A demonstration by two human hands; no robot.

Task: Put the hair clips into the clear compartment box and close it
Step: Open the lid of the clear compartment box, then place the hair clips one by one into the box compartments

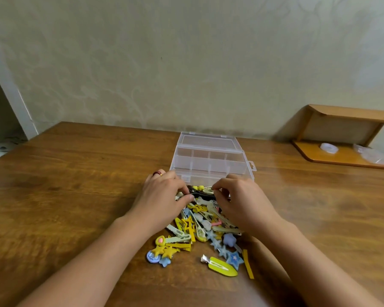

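A broad brown wooden table [75,185] carries everything. Near its far edge sits the clear plastic compartment box [211,161], lid open and tilted back, its divided cells showing nothing inside. Just in front of it lies a heap of small yellow, blue and cream hair clips [200,227], spreading toward the person. The left hand [162,196], a red ring on one finger, pinches a dark clip [200,193] at the heap's far end. The right hand [239,201] pinches a pale clip with yellow beads [205,189] beside it.
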